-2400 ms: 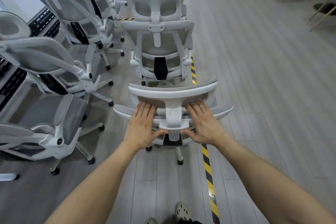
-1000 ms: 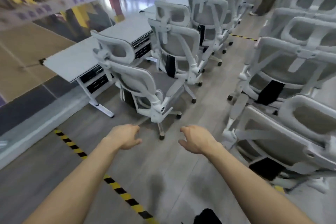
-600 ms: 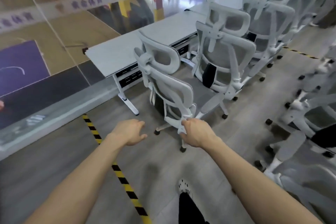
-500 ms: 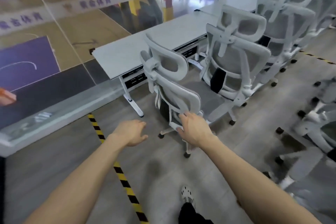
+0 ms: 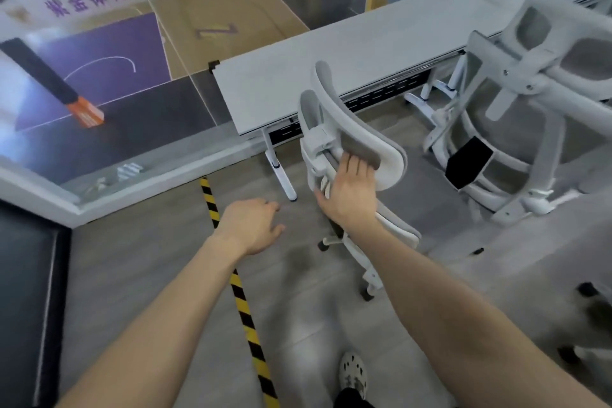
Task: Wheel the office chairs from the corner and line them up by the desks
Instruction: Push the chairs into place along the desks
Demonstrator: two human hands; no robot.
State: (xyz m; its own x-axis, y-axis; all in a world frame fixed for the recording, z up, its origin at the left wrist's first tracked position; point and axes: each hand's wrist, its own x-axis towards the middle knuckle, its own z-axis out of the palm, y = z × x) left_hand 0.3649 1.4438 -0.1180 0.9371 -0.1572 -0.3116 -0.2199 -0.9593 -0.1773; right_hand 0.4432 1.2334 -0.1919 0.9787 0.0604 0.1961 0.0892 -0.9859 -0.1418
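Note:
A white office chair with grey mesh (image 5: 334,109) stands at the end of a long white desk (image 5: 347,53), its back turned toward me. My right hand (image 5: 351,192) lies against the back frame just under the headrest, fingers fairly straight on the mesh. My left hand (image 5: 255,225) hovers over the floor to the left of that chair, fingers loosely curled and holding nothing. A second white chair (image 5: 516,103) stands at the desk to the right.
A yellow-black tape line (image 5: 238,288) runs across the grey floor toward me. A glass wall (image 5: 139,53) with a low ledge stands behind the desk. More chair bases show at the right edge (image 5: 589,318). My shoe (image 5: 354,374) is at the bottom.
I let go of the chair pushed earlier and turned left to the desk row. My right hand rose from the end chair's lower back to under its headrest; the left hand stayed free.

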